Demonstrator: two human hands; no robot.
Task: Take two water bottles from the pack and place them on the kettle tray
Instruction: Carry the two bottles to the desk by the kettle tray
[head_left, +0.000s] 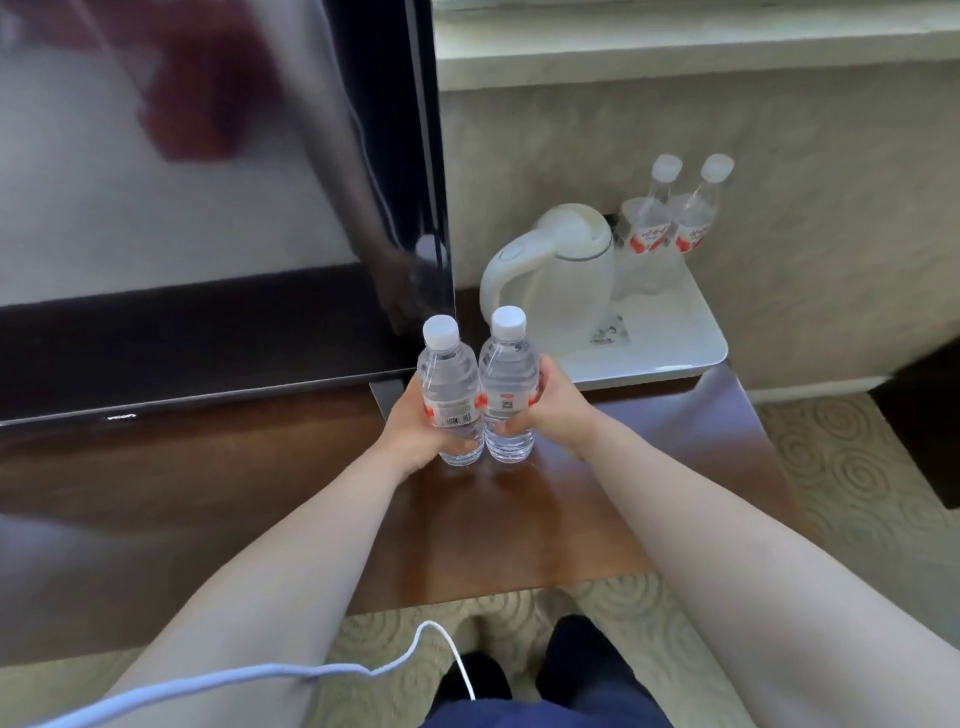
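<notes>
Two clear water bottles with white caps and red-and-white labels stand upright side by side, touching, just above the brown desk. My left hand grips the left bottle around its label. My right hand grips the right bottle the same way. Behind them to the right lies the white kettle tray, carrying a white electric kettle. At the tray's far corner stand two more bottles with red labels. The pack is out of sight.
A large black TV screen stands on the desk to the left, its edge close to the held bottles. The glossy brown desk ends at the right beside patterned carpet. A pale cable hangs in front of me.
</notes>
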